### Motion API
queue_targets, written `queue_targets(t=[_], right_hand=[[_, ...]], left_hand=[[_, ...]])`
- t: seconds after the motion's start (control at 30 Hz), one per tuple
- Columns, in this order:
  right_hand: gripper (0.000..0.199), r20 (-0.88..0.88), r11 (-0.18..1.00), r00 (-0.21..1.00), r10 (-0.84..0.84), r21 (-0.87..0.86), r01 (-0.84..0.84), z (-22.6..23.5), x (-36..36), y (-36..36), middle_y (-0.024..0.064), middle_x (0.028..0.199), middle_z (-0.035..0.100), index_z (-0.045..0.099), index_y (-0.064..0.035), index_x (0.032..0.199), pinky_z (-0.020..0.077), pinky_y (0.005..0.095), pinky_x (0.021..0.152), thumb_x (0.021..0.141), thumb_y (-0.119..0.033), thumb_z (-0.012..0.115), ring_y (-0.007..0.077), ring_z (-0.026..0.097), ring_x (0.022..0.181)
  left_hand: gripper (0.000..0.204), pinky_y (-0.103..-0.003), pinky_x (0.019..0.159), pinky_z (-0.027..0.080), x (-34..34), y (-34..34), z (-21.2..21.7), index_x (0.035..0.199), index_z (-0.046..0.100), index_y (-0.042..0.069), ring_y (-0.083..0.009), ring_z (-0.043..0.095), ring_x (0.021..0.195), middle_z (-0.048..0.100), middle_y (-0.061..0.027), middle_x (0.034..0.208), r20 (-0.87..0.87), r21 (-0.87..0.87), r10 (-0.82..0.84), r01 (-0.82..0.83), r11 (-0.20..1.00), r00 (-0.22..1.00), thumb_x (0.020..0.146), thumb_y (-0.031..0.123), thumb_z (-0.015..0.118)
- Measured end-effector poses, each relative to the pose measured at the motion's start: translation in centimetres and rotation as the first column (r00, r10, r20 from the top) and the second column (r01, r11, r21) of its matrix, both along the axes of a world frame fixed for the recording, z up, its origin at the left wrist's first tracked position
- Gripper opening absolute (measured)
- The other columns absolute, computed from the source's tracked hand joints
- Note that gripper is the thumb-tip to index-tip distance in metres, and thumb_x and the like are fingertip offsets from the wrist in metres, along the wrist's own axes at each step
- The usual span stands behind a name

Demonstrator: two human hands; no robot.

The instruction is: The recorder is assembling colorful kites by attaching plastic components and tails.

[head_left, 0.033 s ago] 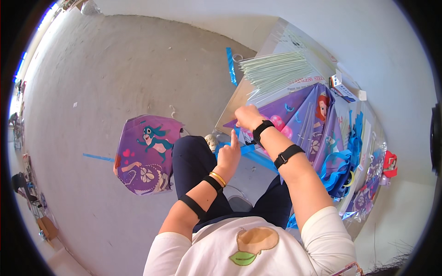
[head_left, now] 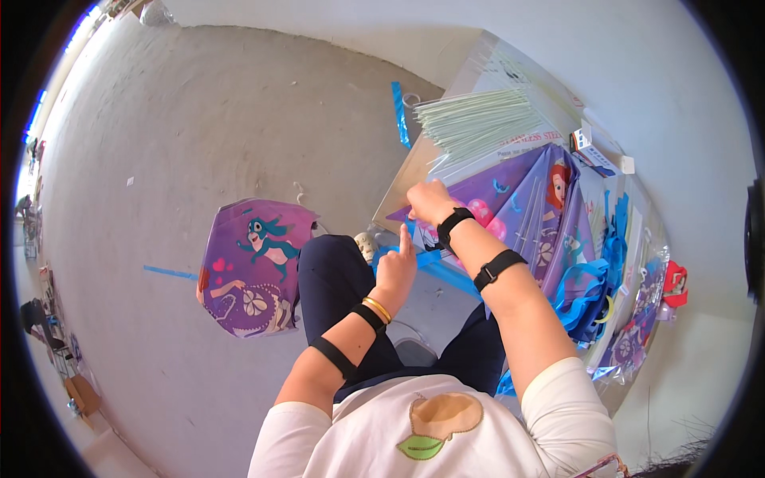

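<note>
My right hand (head_left: 431, 201) is closed, its fingers curled over the pointed corner of a purple kite (head_left: 522, 187) printed with cartoon figures; what is inside the fist is hidden. Below it, my left hand (head_left: 394, 275) has its index finger stretched up toward the right hand, the other fingers partly curled. I see nothing held in it. A blue strip (head_left: 450, 273) runs just right of the left hand. The kite lies spread across a board on my right, its folds fanning toward the far side.
Pale thin rods (head_left: 478, 119) lie bunched on the cardboard (head_left: 410, 179), beside a small open box (head_left: 598, 151). Blue ribbons (head_left: 586, 291) heap at the right. Another purple printed sheet (head_left: 259, 267) is left of my knee, and a blue strip (head_left: 400, 115) lies on the floor ahead.
</note>
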State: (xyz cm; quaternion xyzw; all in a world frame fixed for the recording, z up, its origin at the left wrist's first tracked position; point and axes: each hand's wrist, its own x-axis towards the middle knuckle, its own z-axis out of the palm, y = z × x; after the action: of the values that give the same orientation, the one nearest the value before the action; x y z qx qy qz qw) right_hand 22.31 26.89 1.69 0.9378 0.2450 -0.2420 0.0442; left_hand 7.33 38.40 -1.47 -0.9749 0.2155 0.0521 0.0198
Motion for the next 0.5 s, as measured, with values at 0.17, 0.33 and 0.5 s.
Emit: queue_targets(t=[0.17, 0.33, 0.5], right_hand=[[0.040, 0.113, 0.987, 0.981, -0.158, 0.060, 0.152, 0.6, 0.2, -0.4, 0.0088, 0.082, 0.070, 0.067, -0.0103, 0.087, 0.0475, 0.0394, 0.080, 0.063, -0.038, 0.082, 0.0288, 0.067, 0.085], [0.052, -0.050, 0.908, 0.941, -0.334, 0.252, 0.336, -0.4, 0.3, -3.1, 0.0114, 0.091, 0.068, 0.062, -0.0074, 0.095, 0.0495, 0.0425, 0.077, 0.062, -0.043, 0.082, 0.0301, 0.065, 0.091], [0.042, 0.084, 0.890, 0.933, -0.349, 0.341, 0.302, -1.6, -1.4, -2.6, 0.0112, 0.084, 0.066, 0.059, -0.0091, 0.085, 0.0505, 0.0405, 0.072, 0.069, -0.043, 0.076, 0.0328, 0.064, 0.082]], left_hand=[[0.053, -0.023, 0.045, 0.049, -0.1, 0.2, 0.0, 0.127, 0.053, -0.001, -0.0109, 0.060, 0.054, 0.036, -0.0229, 0.144, 0.044, 0.012, -0.011, 0.011, 1.000, 0.999, 0.075, 0.008, 0.058], [0.054, -0.024, 0.045, 0.049, 0.0, 0.1, 0.1, 0.128, 0.052, -0.002, -0.0110, 0.061, 0.055, 0.036, -0.0231, 0.145, 0.035, 0.008, -0.012, 0.012, 1.000, 0.999, 0.075, 0.008, 0.059], [0.057, -0.027, 0.049, 0.051, 0.0, 0.1, 0.3, 0.131, 0.048, -0.003, -0.0129, 0.062, 0.056, 0.031, -0.0231, 0.147, -0.023, 0.034, 0.001, 0.000, 0.999, 1.000, 0.075, 0.006, 0.059]])
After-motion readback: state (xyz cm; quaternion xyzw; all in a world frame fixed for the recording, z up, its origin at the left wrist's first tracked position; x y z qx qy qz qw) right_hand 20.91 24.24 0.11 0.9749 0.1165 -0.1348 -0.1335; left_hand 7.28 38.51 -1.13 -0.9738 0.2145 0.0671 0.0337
